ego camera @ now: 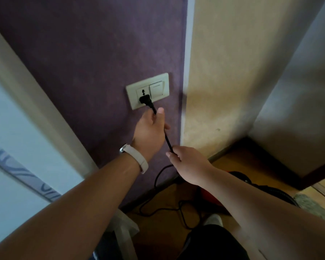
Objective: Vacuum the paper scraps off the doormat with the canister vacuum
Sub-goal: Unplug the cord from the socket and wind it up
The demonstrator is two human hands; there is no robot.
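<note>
Black cord passes through both hands. The left hand (a white watch band is on its wrist) curls its fingers round the cord just below the plug. The right hand pinches the cord lower down. The plug is at the cream socket plate on the purple wall. Below, the cord loops on the wooden floor near the red and black canister vacuum, which is partly hidden by the right arm. The doormat shows at the far right.
</note>
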